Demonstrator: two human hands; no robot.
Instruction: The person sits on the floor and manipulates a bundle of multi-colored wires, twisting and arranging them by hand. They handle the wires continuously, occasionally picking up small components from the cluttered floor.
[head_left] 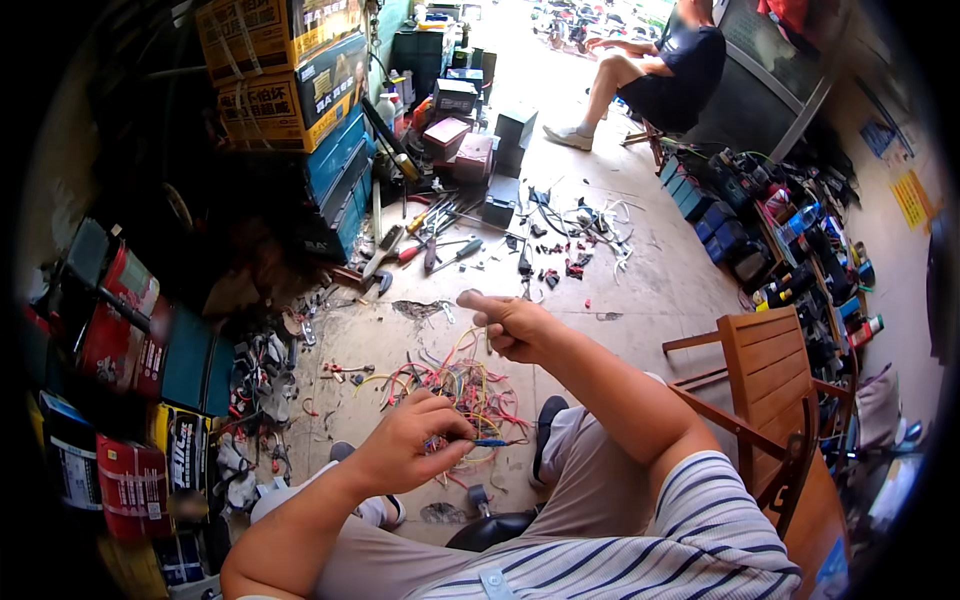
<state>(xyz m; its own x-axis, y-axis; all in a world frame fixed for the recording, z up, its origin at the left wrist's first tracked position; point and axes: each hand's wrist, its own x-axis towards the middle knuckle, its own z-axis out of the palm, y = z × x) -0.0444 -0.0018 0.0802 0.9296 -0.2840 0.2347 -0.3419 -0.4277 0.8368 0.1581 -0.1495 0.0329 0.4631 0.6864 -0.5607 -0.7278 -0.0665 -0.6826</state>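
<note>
My left hand [422, 437] is closed, thumb against fingers, over a pile of cut wires. A short blue piece with a thin wire end [489, 442] sticks out from its fingertips to the right. Farther forward, my right hand [512, 326] is curled with the thumb stretched out to the left. Whatever lies inside its fingers, if anything, is hidden. Under and between both hands, the tangled red, yellow and black wires [478, 392] are heaped on the floor.
Ahead lie screwdrivers [460, 252], a brush [384, 250] and black scraps. Boxes [265, 115] and batteries [502, 198] stand left and ahead. A wooden chair [765, 365] is close on my right. Another person [685, 65] sits near the doorway; shelved goods line the right wall.
</note>
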